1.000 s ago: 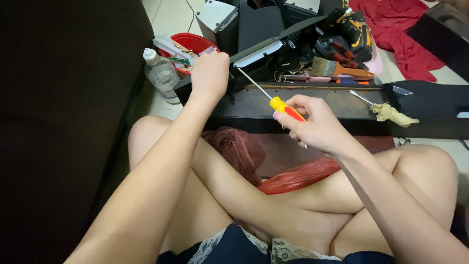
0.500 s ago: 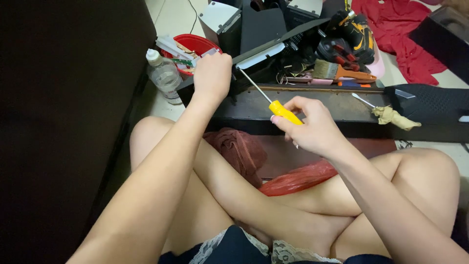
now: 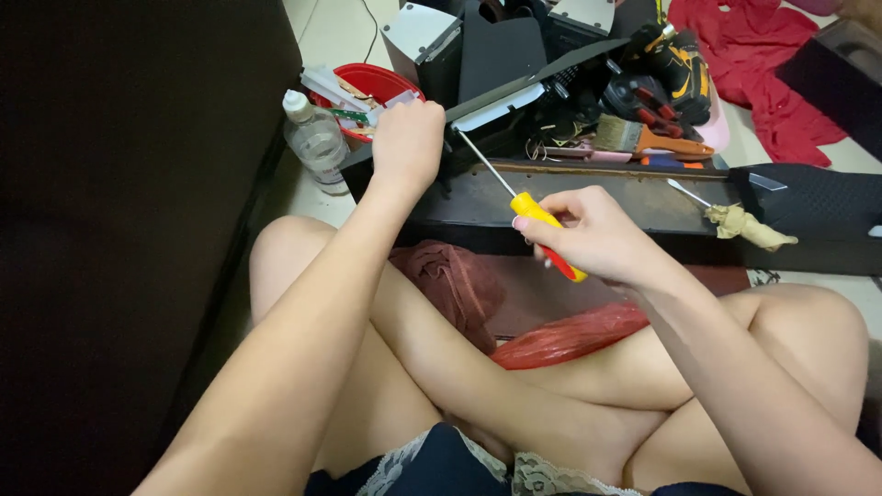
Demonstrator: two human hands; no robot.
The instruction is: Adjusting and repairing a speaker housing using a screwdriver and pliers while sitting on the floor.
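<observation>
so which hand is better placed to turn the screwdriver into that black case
Right. The right hand already grips the yellow screwdriver, whose tip points at the black case. The left hand is occupied, resting on the case's edge, likely steadying it.

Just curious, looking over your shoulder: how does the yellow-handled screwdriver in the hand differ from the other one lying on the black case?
The yellow-handled screwdriver is held by the right hand, its shaft slanting up-left toward the black panel beside the left hand; the wrapped screwdriver lies untouched on the black case. The first has a bright yellow and red handle, the second's handle is bundled in beige cloth. Both have thin metal shafts pointing up-left.
</observation>
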